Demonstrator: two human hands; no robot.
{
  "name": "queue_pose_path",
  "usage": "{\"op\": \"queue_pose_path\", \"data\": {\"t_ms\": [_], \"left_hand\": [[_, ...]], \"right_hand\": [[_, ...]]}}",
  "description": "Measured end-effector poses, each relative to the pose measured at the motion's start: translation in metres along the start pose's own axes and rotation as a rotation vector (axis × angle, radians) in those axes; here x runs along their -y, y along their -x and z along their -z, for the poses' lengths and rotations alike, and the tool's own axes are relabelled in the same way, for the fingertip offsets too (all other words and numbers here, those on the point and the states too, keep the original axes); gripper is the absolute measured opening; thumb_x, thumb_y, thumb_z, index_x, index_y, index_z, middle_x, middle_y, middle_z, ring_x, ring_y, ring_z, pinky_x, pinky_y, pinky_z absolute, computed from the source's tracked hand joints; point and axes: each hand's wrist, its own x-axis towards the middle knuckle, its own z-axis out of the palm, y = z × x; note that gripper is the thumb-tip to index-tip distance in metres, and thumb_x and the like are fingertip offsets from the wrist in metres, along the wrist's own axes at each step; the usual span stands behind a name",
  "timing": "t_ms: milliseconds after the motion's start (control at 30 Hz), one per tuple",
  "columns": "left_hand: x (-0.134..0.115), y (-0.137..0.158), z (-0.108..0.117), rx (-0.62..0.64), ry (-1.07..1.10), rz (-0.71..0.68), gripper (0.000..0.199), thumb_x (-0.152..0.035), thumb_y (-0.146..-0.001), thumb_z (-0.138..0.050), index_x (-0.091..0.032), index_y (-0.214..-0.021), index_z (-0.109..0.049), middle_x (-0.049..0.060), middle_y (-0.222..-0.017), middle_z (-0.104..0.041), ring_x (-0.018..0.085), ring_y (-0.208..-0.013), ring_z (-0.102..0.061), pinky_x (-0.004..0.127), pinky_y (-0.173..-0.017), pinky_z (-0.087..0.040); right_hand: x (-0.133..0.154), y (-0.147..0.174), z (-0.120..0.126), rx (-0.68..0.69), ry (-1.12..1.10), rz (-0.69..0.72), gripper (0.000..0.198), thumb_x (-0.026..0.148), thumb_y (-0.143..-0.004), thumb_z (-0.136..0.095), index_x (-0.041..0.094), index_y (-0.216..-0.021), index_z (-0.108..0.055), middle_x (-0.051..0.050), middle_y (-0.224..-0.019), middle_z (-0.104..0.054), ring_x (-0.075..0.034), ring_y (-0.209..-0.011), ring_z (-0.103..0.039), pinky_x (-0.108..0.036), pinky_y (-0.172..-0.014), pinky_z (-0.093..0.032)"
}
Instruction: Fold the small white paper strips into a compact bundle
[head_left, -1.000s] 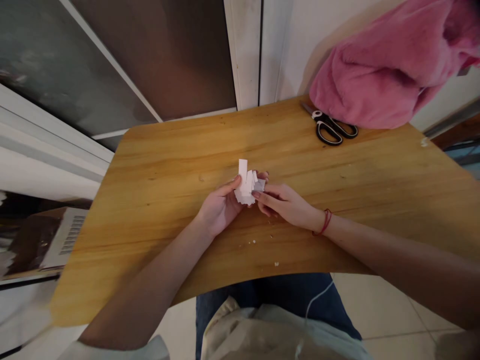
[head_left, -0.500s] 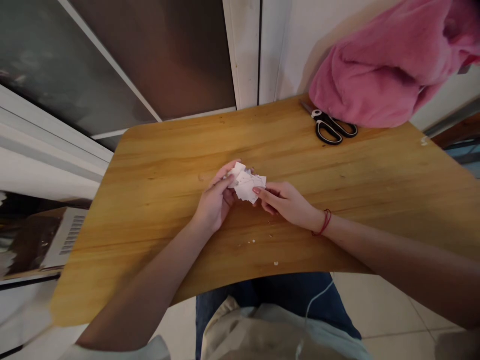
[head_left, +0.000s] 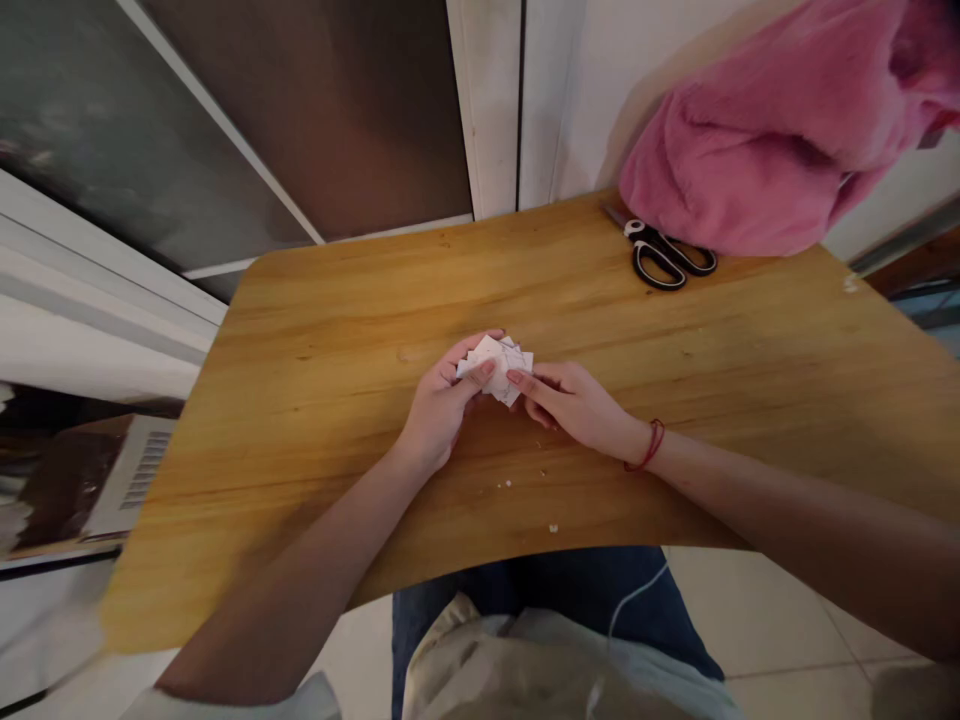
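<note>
A loose stack of small white paper pieces [head_left: 496, 358] is held between both hands above the middle of the wooden table [head_left: 337, 330]. My left hand [head_left: 444, 398] grips the pile from the left, its thumb pressed on top and the other fingers behind. From the right, my right hand [head_left: 568, 402] pinches the edge of the same pile between thumb and fingers. Faint lines show on some of the pieces. The fingers beneath the papers are mostly hidden.
Black-handled scissors [head_left: 667, 258] lie at the back right of the table, beside a pink plush cloth [head_left: 750, 160]. Tiny white paper scraps [head_left: 553, 528] are scattered near the front edge. A cardboard box [head_left: 82, 480] stands low on the left.
My left hand has shifted slightly right, its thumb now further over the papers. The pieces sit closer together in the pile. My right hand has barely moved.
</note>
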Motion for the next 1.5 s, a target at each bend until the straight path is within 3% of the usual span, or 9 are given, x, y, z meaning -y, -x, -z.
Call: {"op": "queue_pose_path", "data": {"t_ms": [367, 633, 767, 867, 1000, 1167, 1300, 1500], "left_hand": [[-0.005, -0.001, 0.003, 0.045, 0.126, 0.031, 0.031, -0.022, -0.088, -0.058, -0.02, -0.118, -0.065, 0.008, -0.114, -0.071, 0.017, -0.102, -0.066, 0.026, -0.084, -0.051], [-0.005, -0.011, 0.011, -0.139, 0.203, 0.007, 0.032, -0.013, -0.088, -0.052, -0.018, -0.117, -0.064, 0.008, -0.104, -0.073, 0.018, -0.101, -0.067, 0.032, -0.09, -0.051], [-0.004, -0.01, 0.011, -0.146, 0.187, 0.014, 0.032, -0.013, -0.087, -0.053, -0.019, -0.116, -0.064, 0.007, -0.105, -0.073, 0.017, -0.099, -0.067, 0.03, -0.087, -0.051], [-0.003, -0.006, 0.004, -0.13, 0.2, 0.117, 0.03, -0.013, -0.086, -0.052, -0.019, -0.112, -0.067, 0.005, -0.105, -0.073, 0.016, -0.091, -0.067, 0.027, -0.079, -0.053], [-0.002, -0.002, -0.006, -0.097, 0.256, 0.227, 0.027, -0.025, -0.092, -0.047, -0.015, -0.104, -0.069, 0.007, -0.098, -0.073, 0.015, -0.082, -0.066, 0.027, -0.075, -0.053], [-0.003, 0.001, -0.008, 0.012, 0.26, 0.211, 0.046, -0.052, -0.093, -0.046, -0.014, -0.109, -0.066, 0.01, -0.101, -0.072, 0.02, -0.089, -0.068, 0.033, -0.082, -0.053], [0.0, 0.003, -0.009, -0.002, 0.205, 0.199, 0.026, -0.024, -0.084, -0.066, -0.015, -0.108, -0.064, 0.007, -0.095, -0.073, 0.019, -0.09, -0.069, 0.032, -0.086, -0.052], [0.001, 0.001, -0.008, -0.078, 0.217, 0.219, 0.02, -0.011, -0.083, -0.062, -0.012, -0.103, -0.064, 0.009, -0.095, -0.074, 0.017, -0.088, -0.07, 0.032, -0.089, -0.053]], "right_hand": [[-0.004, 0.0, -0.001, -0.029, -0.08, -0.016, 0.048, 0.053, -0.092, -0.047, 0.016, -0.063, -0.055, 0.005, -0.047, -0.043, -0.006, -0.041, -0.037, -0.022, -0.043, -0.026], [-0.006, 0.001, -0.004, -0.031, -0.166, 0.008, 0.045, 0.054, -0.089, -0.049, 0.017, -0.064, -0.05, 0.004, -0.054, -0.041, -0.007, -0.048, -0.033, -0.024, -0.045, -0.022], [-0.003, 0.002, -0.004, -0.029, -0.253, 0.037, 0.047, 0.058, -0.088, -0.05, 0.017, -0.065, -0.051, 0.003, -0.059, -0.044, -0.006, -0.049, -0.033, -0.024, -0.045, -0.022], [-0.003, 0.0, -0.004, -0.075, -0.156, 0.033, 0.049, 0.059, -0.089, -0.047, 0.017, -0.065, -0.053, 0.003, -0.056, -0.044, -0.007, -0.048, -0.034, -0.024, -0.045, -0.023], [-0.003, -0.002, -0.002, -0.108, -0.001, -0.002, 0.053, 0.06, -0.091, -0.044, 0.017, -0.062, -0.053, 0.005, -0.046, -0.039, -0.007, -0.043, -0.035, -0.024, -0.044, -0.025], [-0.001, -0.002, -0.002, -0.131, 0.039, -0.073, 0.052, 0.057, -0.092, -0.045, 0.017, -0.059, -0.054, 0.005, -0.04, -0.04, -0.007, -0.039, -0.037, -0.023, -0.044, -0.027], [-0.001, -0.002, -0.002, -0.153, 0.07, -0.085, 0.054, 0.058, -0.091, -0.046, 0.017, -0.056, -0.055, 0.006, -0.039, -0.038, -0.007, -0.039, -0.036, -0.023, -0.045, -0.027], [0.0, 0.0, -0.001, -0.122, 0.136, 0.016, 0.058, 0.055, -0.096, -0.037, 0.017, -0.055, -0.051, 0.005, -0.043, -0.041, -0.007, -0.043, -0.04, -0.024, -0.05, -0.029]]}}
